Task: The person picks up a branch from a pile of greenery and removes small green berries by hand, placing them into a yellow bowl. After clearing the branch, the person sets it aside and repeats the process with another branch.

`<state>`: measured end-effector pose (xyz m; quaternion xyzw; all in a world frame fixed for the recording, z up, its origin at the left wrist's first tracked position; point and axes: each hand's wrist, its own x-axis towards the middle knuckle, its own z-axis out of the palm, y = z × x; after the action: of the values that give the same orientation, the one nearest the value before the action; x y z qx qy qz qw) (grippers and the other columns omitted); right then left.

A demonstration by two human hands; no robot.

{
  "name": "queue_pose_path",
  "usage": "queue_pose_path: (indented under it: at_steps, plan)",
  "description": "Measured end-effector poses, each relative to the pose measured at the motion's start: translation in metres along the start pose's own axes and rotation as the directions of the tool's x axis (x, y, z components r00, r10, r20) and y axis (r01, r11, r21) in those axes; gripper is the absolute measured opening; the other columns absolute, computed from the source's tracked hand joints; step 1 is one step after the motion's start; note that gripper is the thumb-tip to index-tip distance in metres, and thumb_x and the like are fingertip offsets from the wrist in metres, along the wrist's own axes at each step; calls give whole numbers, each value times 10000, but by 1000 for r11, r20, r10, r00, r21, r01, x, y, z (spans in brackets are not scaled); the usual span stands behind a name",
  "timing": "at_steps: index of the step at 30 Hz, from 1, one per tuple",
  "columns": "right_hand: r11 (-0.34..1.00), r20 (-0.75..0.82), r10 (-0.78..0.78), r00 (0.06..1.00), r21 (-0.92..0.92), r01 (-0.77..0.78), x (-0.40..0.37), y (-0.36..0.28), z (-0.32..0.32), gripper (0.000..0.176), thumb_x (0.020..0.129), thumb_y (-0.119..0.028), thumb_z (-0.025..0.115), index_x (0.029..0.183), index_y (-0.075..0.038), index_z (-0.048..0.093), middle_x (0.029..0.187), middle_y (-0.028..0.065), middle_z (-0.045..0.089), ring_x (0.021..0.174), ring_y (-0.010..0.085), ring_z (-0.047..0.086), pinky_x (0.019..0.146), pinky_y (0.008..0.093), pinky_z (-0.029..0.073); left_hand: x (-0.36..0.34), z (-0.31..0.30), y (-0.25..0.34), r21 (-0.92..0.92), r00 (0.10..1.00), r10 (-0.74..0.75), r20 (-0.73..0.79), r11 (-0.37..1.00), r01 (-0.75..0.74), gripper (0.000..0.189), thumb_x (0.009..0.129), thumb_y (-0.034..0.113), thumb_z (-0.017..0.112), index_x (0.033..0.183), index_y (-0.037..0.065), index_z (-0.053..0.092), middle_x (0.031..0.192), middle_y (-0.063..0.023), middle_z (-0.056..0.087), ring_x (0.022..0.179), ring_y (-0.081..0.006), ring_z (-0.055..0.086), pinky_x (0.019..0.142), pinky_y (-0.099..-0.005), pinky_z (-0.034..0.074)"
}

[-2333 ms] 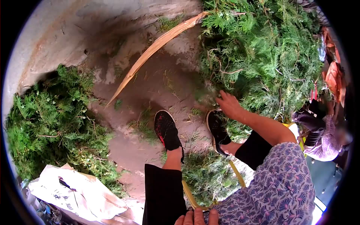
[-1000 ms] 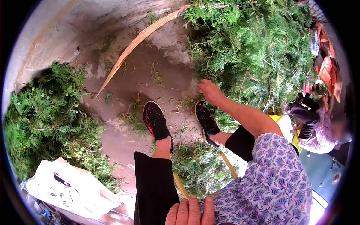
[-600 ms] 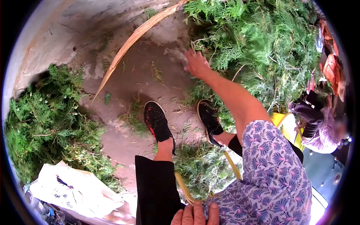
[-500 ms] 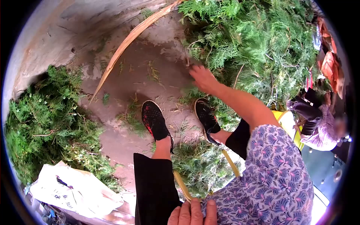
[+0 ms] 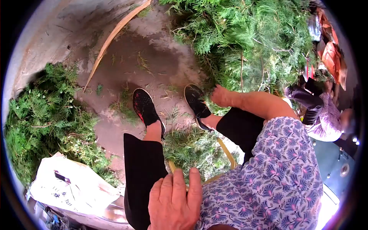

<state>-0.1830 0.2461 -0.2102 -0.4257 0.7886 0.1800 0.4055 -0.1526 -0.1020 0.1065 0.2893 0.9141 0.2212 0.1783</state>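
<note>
Currently holding right hand [image 5: 221, 96] among green branches [image 5: 245, 34] just ahead (grasp hidden by foliage); resting left hand [image 5: 174, 201] flat, unclenched, against basket rim [image 5: 227, 152].

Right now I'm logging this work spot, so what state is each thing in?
right hand, at the edge of the large branch pile, grip hidden
left hand, flat, fingers at the rim of the yellow-rimmed container
yellow-rimmed container, filled with green sprigs
white bag, lying crumpled on the ground
small branch pile, heaped by the wall
</note>
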Motion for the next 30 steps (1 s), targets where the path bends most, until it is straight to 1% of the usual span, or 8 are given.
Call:
queue_pose_path:
  at_steps: [3, 6, 8, 10, 12, 17, 22, 30]
  plan:
    - [996, 70, -7, 998, 84, 1, -7, -2, 0, 170, 747, -158, 539, 895, -114, 610, 796, 77, 603, 813, 251, 590, 753, 413, 437, 3, -13, 8, -68, 997, -59, 58, 996, 63, 422, 788, 65, 539, 1198, 2, 461, 1060, -168, 554, 915, -283, 556, 792, -377, 455]
    - [928, -329, 66, 942, 368, 63, -1, 17, -28, 178, 718, -130, 602, 882, -60, 588, 762, 142, 583, 775, 315, 598, 658, 423, 480, 3, -11, 8, -64, 999, -34, 43, 997, 37, 409, 787, 60, 538, 1185, -5, 470, 1062, -165, 555, 911, -276, 557, 787, -370, 457]
    - [758, -215, 384, 898, 628, -174, 26, 32, -57, 168, 755, -163, 600, 855, -27, 595, 745, 199, 611, 741, 367, 617, 675, 479, 491, 5, -10, 8, -49, 998, -32, 47, 998, 35, 408, 783, 59, 540, 1180, -8, 472, 1061, -165, 557, 910, -272, 558, 786, -368, 458]
    - [643, -451, 624, 638, 761, -91, 45, 52, -97, 344, 744, -131, 611, 1070, -38, 554, 720, 225, 599, 691, 327, 630, 650, 448, 484, 7, -11, 8, -47, 998, -39, 57, 998, 41, 403, 782, 63, 535, 1174, -12, 480, 1053, -172, 563, 907, -270, 559, 786, -370, 460]
    - [412, -383, 797, 466, 910, 43, 71, 79, -129, 515, 762, -138, 606, 1242, -47, 442, 677, 223, 605, 628, 336, 625, 659, 430, 486, 9, -14, 7, -48, 997, -37, 73, 998, 41, 396, 787, 65, 528, 1173, -12, 483, 1052, -176, 564, 906, -274, 560, 787, -373, 460]
    - [296, -166, 838, 519, 938, -178, 140, 119, -183, 643, 787, -202, 631, 1337, -93, 315, 915, 238, 614, 688, 343, 632, 721, 419, 495, 17, -23, 5, -19, 995, 4, 103, 1000, -2, 377, 794, 67, 508, 1163, -14, 497, 1078, -194, 552, 915, -281, 550, 804, -378, 454]
    - [398, -87, 772, 630, 838, -372, 118, 77, -179, 348, 815, -202, 591, 1139, -112, 502, 1043, 173, 593, 999, 364, 572, 781, 444, 485, 14, -28, 7, -43, 992, -14, 128, 999, 20, 419, 783, 68, 512, 1193, -8, 480, 1106, -189, 538, 958, -281, 531, 838, -377, 437]
    - [511, -485, 807, 336, 859, 14, 10, 45, -131, 103, 817, -69, 520, 901, -32, 566, 827, 196, 578, 791, 377, 574, 668, 393, 474, 4, -8, 7, -16, 998, -33, 51, 999, 34, 481, 696, 136, 672, 1131, 15, 507, 1001, -136, 575, 830, -265, 562, 723, -378, 423]
